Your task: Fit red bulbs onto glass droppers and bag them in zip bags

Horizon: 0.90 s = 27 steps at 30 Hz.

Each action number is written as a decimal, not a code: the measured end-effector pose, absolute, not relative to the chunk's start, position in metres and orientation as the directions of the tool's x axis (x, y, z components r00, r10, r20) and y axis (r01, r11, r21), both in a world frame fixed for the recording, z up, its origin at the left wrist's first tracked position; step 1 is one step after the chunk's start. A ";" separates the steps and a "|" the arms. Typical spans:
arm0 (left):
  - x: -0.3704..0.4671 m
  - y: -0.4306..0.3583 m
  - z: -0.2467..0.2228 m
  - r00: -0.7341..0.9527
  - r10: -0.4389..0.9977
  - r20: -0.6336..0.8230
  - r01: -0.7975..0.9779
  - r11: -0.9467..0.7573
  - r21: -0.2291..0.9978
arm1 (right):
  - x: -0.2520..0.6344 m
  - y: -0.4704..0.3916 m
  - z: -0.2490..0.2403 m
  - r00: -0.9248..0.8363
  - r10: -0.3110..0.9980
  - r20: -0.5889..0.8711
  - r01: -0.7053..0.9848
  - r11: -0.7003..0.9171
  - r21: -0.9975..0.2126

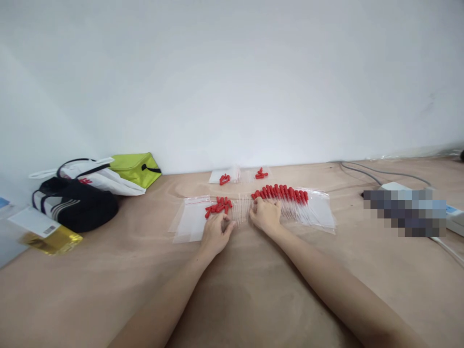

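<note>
So the left hand (215, 234) is kinda curled right beside a little pile of red rubber bulbs (218, 206) and some thin clear tubes (240, 208). The right hand (267, 215) is at the left end of a row of red-topped droppers (282, 192) fanned over plastic bags (324, 208). Fingers look bunched on both, but tbh can't tell if either's gripping anything. All of it's on the table (232, 295).
</note>
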State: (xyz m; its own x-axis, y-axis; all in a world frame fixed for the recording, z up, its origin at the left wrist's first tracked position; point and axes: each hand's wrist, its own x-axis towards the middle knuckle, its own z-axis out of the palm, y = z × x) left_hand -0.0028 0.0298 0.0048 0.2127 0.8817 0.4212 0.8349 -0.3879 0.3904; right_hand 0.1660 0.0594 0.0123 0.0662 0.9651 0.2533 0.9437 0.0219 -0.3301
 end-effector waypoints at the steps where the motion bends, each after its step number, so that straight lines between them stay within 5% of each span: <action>1: -0.005 0.033 0.007 0.195 0.878 0.437 0.847 -0.375 0.376 | 0.167 0.059 0.013 0.069 0.968 0.242 0.948 0.012 -0.317; 10: -0.003 0.086 0.029 0.163 0.924 0.346 0.945 -0.247 0.216 | 0.164 0.053 0.019 0.008 0.976 0.217 0.988 0.027 -0.154; 15: 0.001 0.100 0.026 0.128 0.947 0.296 0.927 -0.220 0.303 | 0.174 0.045 0.009 -0.011 0.949 0.315 0.986 0.061 -0.152; 23: 0.004 0.086 0.024 0.106 0.905 0.411 0.826 -0.310 0.470 | 0.210 0.020 -0.008 -0.123 0.824 0.553 0.947 0.264 -0.183; 27: 0.009 0.052 0.014 0.148 0.853 0.500 0.561 -0.489 0.668 | 0.228 0.007 -0.014 -0.222 0.775 0.591 0.864 0.438 -0.250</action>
